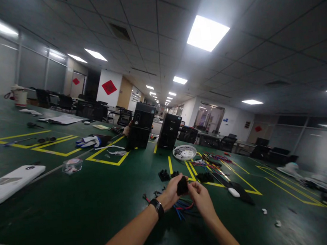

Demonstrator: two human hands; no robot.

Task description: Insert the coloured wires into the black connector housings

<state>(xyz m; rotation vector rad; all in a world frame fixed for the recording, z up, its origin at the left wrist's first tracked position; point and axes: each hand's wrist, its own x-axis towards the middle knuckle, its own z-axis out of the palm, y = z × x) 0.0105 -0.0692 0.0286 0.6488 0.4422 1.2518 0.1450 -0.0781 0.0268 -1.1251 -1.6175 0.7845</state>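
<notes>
Over the green table, my left hand (171,192) is closed round a small black block-like part (182,186); its exact kind is too dark to tell. My right hand (201,198) touches the right side of that part with thumb and fingertips pinched together. Whether a thin wire lies in that pinch is too small to see. Below the hands lie loose red and blue wires (180,211). More small black parts (163,175) rest just beyond my left hand, and a dark cluster of them (205,177) sits beyond my right hand.
Two black computer towers (169,131) stand behind a white round basket (184,152). Bundled coloured wires (211,160) and a white mouse (234,192) lie to the right. Leftward are gloves (91,141), a clear bag (72,166) and a white device (13,184). Yellow tape marks the table.
</notes>
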